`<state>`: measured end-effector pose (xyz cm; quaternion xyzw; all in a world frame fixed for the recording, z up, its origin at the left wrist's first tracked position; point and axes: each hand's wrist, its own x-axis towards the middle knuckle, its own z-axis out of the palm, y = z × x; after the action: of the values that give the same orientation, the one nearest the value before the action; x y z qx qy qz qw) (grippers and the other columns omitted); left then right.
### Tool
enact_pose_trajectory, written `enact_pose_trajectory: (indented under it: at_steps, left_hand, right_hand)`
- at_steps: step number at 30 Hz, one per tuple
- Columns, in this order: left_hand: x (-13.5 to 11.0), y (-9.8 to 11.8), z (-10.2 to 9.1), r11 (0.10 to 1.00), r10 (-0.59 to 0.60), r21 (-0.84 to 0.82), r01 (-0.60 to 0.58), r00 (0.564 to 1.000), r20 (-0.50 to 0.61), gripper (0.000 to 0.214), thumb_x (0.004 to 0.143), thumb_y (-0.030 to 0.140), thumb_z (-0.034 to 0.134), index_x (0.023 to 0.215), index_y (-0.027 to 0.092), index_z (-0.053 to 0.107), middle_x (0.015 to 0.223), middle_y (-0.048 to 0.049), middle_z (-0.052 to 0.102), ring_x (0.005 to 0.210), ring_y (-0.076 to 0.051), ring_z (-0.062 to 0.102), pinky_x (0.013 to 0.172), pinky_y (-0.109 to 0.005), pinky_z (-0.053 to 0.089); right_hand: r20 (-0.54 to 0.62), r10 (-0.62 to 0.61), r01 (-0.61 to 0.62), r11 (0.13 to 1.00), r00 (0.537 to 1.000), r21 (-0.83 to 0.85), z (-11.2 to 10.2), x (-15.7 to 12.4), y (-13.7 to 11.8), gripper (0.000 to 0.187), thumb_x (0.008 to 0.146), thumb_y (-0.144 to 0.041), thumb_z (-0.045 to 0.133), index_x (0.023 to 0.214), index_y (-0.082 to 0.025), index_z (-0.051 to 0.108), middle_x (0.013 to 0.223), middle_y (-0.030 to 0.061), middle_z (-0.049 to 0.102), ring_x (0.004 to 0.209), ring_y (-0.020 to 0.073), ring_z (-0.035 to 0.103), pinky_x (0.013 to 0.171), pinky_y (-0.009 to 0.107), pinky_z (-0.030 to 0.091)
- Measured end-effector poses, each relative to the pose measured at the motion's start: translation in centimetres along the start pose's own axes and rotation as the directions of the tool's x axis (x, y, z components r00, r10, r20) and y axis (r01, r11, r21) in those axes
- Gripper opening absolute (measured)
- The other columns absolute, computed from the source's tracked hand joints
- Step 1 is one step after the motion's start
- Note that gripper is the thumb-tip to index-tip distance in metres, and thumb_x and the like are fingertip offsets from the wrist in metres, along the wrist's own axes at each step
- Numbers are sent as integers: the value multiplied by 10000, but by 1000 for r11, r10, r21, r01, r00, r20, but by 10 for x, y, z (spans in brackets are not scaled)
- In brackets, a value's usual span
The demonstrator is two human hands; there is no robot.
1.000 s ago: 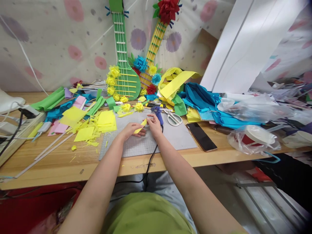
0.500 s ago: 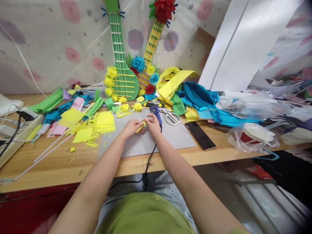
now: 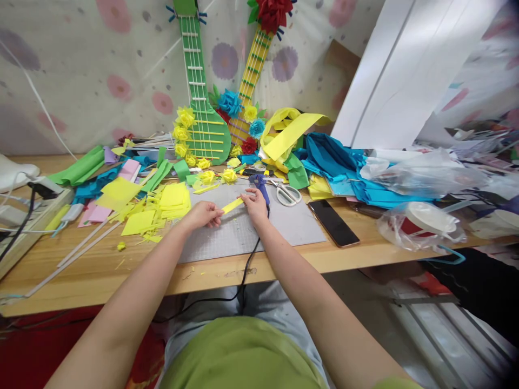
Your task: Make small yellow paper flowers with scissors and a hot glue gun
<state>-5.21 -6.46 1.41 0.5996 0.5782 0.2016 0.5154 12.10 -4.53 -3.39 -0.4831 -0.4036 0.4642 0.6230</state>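
A narrow yellow paper strip (image 3: pixel 232 205) is stretched between my two hands above the grey cutting mat (image 3: pixel 292 221). My left hand (image 3: pixel 203 214) pinches its lower left end. My right hand (image 3: pixel 255 202) pinches the upper right end, fingers closed. Just behind my right hand lies a blue glue gun (image 3: pixel 261 186), its black cord running off the table edge toward me. A stack of yellow paper squares (image 3: pixel 174 199) lies left of the mat, with small yellow paper flowers (image 3: pixel 219 176) behind it.
White-handled scissors (image 3: pixel 287 193) and a black phone (image 3: pixel 333 223) lie right of my hands. Green and yellow paper guitars (image 3: pixel 200 108) lean on the wall. Blue and yellow sheets, plastic bags and a tape roll (image 3: pixel 425 221) crowd the right. A power strip (image 3: pixel 24 216) sits far left.
My hands have drawn apart, my left hand sliding left, so the yellow strip is now pulled out straight between them. The view shifted slightly.
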Motion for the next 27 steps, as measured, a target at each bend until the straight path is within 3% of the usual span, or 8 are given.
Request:
enact_pose_trajectory:
  at_steps: [6, 8, 11, 15, 19, 24, 27]
  left_hand:
    - [5, 0, -7, 997, -36, 68, 33, 998, 43, 338, 688, 468, 639, 634, 161, 506, 518, -31, 629, 456, -131, 592, 423, -206, 412]
    - [7, 3, -10, 999, -41, 36, 40, 999, 24, 387, 702, 534, 599, 686, 155, 522, 628, -70, 669, 535, -164, 636, 423, -219, 427]
    - [8, 10, -9, 998, 49, -45, -51, 997, -52, 439, 659, 562, 627, 796, 156, 529, 845, -100, 691, 685, -201, 675, 457, -235, 469]
    - [7, 18, 3, 991, 106, -77, -109, 994, -40, 460, 539, 409, 770, 822, 153, 511, 779, -69, 679, 715, -211, 674, 488, -236, 489]
    - [5, 17, 7, 989, 83, -121, -88, 995, -48, 366, 584, 283, 758, 799, 153, 491, 659, -19, 641, 645, -173, 660, 499, -233, 503]
    - [7, 6, -11, 988, 15, -148, -43, 983, -184, 341, 654, 142, 692, 848, 178, 413, 616, 32, 574, 574, -133, 638, 490, -225, 518]
    - [15, 3, -26, 996, -37, -89, 11, 953, -302, 323, 686, 103, 636, 886, 183, 396, 649, 34, 556, 533, -113, 620, 501, -236, 529]
  right_hand:
    - [-17, 1, -2, 1000, 1000, -11, -2, 1, -1, 231, 684, -276, 604, 848, -209, 456, 662, -7, 666, 635, 121, 598, 579, 224, 425]
    - [-25, -3, 3, 1000, 1000, 0, -3, 3, -1, 224, 686, -281, 600, 840, -207, 455, 658, -7, 663, 627, 113, 587, 586, 220, 425]
    - [-23, -12, 12, 999, 1000, 29, -4, 5, 1, 232, 677, -284, 607, 834, -205, 455, 633, -16, 655, 607, 105, 570, 580, 213, 417]
    - [-28, -15, 17, 998, 999, 67, -3, 5, 3, 253, 662, -293, 617, 836, -200, 459, 629, -19, 650, 607, 102, 566, 580, 210, 411]
    - [-39, -1, 2, 1000, 999, 31, -3, 5, 3, 244, 669, -294, 606, 846, -207, 464, 623, -36, 633, 570, 95, 551, 565, 213, 412]
    - [-29, 18, -18, 1000, 999, 15, -1, 4, 3, 180, 710, -279, 573, 836, -211, 464, 664, -23, 659, 566, 87, 543, 572, 215, 425]
    - [-6, 7, -7, 1000, 1000, -7, -1, 4, 5, 155, 741, -283, 548, 853, -212, 468, 710, -8, 679, 564, 81, 535, 573, 213, 428]
